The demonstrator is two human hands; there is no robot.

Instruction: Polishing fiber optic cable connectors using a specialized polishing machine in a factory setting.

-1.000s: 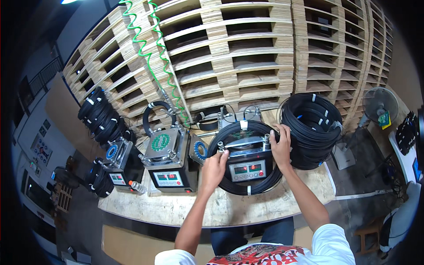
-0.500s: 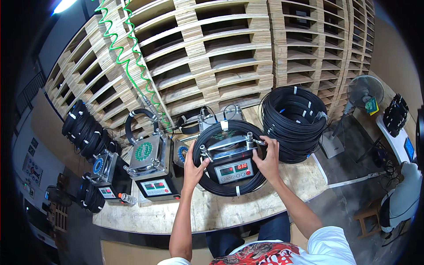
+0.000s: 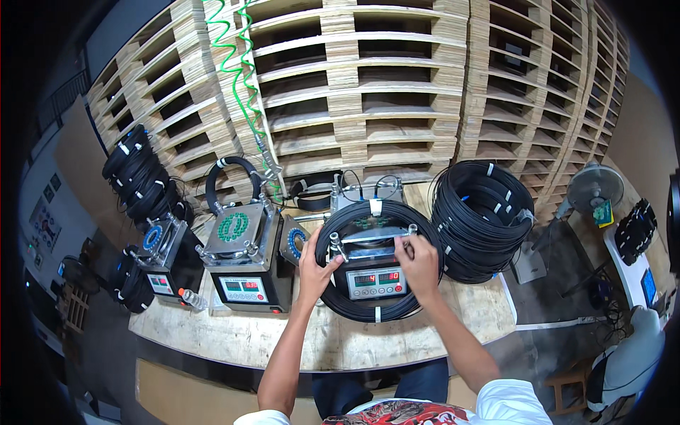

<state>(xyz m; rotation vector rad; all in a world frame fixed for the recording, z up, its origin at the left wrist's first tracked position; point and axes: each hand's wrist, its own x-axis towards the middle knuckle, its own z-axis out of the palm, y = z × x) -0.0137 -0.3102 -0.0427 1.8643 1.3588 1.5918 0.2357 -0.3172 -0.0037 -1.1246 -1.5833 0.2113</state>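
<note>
A black cable coil (image 3: 414, 303), tied with white bands, rings the front of a black tester with a lit red display (image 3: 375, 279). My left hand (image 3: 312, 268) is closed on the coil's left side, thumb on the inner edge. Inside the ring, my right hand (image 3: 419, 263) has its fingers curled at the right-hand clamp post (image 3: 412, 230) of the tester; what they pinch is hidden. A metal clamp (image 3: 336, 244) shows on the tester's left, near my left thumb. Two cable ends run into a metal box (image 3: 386, 190) behind.
Two similar testers (image 3: 241, 283) (image 3: 159, 280) stand left, with a small orange-capped bottle (image 3: 191, 298) between them. A tall stack of cable coils (image 3: 482, 234) is on the right. Wooden pallets (image 3: 340, 92) rise behind; a green coiled hose (image 3: 237, 71) hangs there. A fan (image 3: 595, 188) and a seated person (image 3: 627, 361) are far right.
My right hand has left the coil's right side and moved inward to the tester's right clamp, its fingers now curled. My left hand still holds the coil. The whole view has shifted slightly.
</note>
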